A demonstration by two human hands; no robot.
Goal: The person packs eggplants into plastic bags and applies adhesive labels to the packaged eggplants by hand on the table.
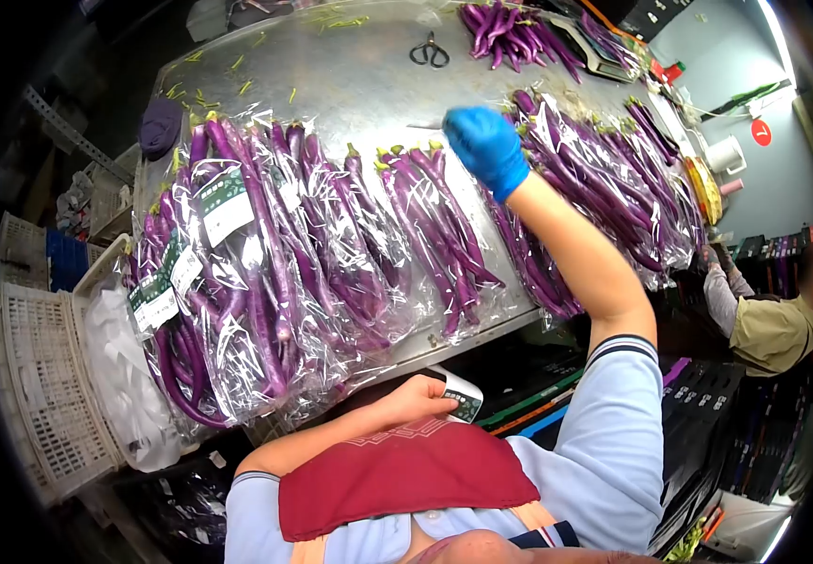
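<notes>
My left hand [416, 399] is bare and held close to my apron, below the table's front edge. Its fingers are closed on a label strip [464, 399], white with a dark green printed part. My right hand [486, 150], in a blue glove, is closed in a fist above the metal table [369, 70]. A thin dark line shows at its left side; what the fist holds, if anything, is hidden. Just below lies a clear bag of eggplants [434, 221], long and purple. Labelled bags of eggplants [228, 211] are piled to the left, and more bagged eggplants [604, 179] lie right.
Black-handled scissors [430, 52] lie at the back, near loose eggplants [510, 33] and a scale [594, 52]. White crates [44, 357] stand at the left. Another person [773, 324] works at the right. Dark crates [698, 404] are stacked below the table.
</notes>
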